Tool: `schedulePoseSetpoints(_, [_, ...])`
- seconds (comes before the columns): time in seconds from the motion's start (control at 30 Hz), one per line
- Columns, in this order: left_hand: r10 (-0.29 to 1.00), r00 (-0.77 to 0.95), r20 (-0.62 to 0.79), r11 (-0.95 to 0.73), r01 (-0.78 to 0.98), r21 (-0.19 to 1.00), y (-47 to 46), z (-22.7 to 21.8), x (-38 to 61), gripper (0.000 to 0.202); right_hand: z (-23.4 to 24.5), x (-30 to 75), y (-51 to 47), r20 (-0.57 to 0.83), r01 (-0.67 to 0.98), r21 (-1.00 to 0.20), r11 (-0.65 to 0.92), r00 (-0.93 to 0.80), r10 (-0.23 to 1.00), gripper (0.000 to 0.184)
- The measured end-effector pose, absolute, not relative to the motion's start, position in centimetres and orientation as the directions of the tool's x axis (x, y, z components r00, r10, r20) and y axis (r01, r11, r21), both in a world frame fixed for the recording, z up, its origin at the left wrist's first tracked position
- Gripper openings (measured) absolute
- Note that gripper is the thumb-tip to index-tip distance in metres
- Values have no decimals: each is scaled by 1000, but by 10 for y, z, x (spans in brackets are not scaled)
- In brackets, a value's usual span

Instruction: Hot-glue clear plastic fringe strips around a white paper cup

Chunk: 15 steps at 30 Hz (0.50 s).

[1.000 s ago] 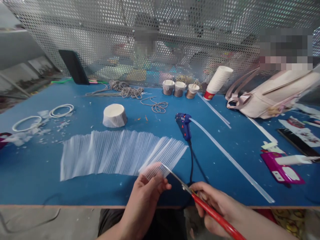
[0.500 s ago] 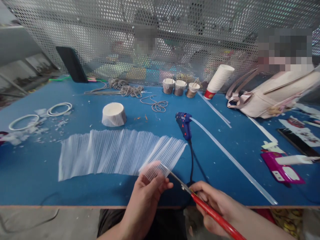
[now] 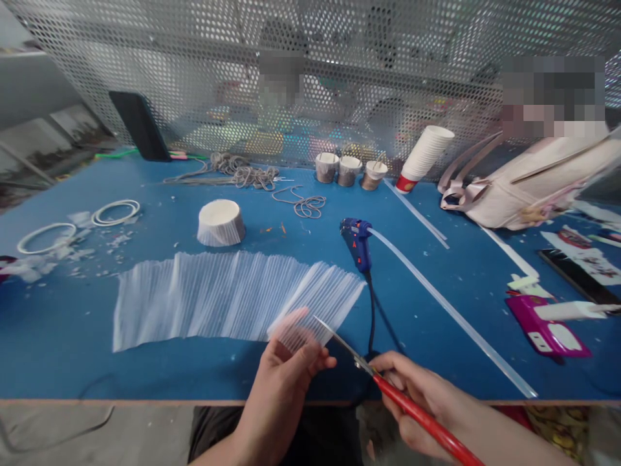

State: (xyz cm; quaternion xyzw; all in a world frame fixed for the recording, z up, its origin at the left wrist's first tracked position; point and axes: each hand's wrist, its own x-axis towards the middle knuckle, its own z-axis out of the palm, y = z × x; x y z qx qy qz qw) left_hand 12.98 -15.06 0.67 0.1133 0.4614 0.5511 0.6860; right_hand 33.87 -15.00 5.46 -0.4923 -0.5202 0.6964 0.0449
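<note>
A long strip of white, sheer pleated material (image 3: 208, 298) lies across the blue table. My left hand (image 3: 291, 362) pinches its right end near the lower edge, with some fingers showing through the sheer pleats. In my right hand (image 3: 422, 401) is a pair of scissors with red handles (image 3: 412, 411); my fingers wrap round them. Their blades point up and left, with the tips at the strip's lower right edge, close to my left fingers. Beyond the strip stands a short, round white cup piece (image 3: 220, 222) wrapped in similar pleated material.
A blue glue gun (image 3: 358, 243) with a long clear glue stick (image 3: 451, 310) lies to the right. Farther back are grey cord (image 3: 247, 173), small wrapped cups (image 3: 349, 171), stacked paper cups (image 3: 427, 158) and a pale bag (image 3: 524, 181). White rings (image 3: 115, 212) and scraps lie left.
The scissors and my right hand have shifted slightly right and down. The strip's right tip has moved a little to the right; my left hand keeps its pinch.
</note>
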Motion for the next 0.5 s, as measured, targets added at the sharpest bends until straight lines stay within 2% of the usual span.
schedulePoseSetpoints(0.07, [860, -28, -509, 373, -646, 666, -151, 6, 130, 54, 58, 339, -149, -639, 466, -768, -439, -504, 581, 36])
schedulePoseSetpoints(0.2, [865, -6, -501, 389, -622, 679, -153, 8, 130, 63, 56, 341, -147, -646, 473, -762, -442, -509, 569, 57])
schedulePoseSetpoints(0.27, [868, 2, -497, 396, -607, 689, -153, 10, 130, 69, 56, 341, -145, -641, 449, -767, -458, -524, 561, 62])
schedulePoseSetpoints(0.4, [871, 8, -491, 406, -573, 712, -154, 12, 132, 79, 63, 338, -141, -679, 494, -734, -467, -504, 534, 52])
schedulePoseSetpoints(0.5, [878, 26, -479, 411, -553, 724, -155, 12, 133, 82, 67, 339, -140, -688, 556, -718, -418, -478, 546, 36])
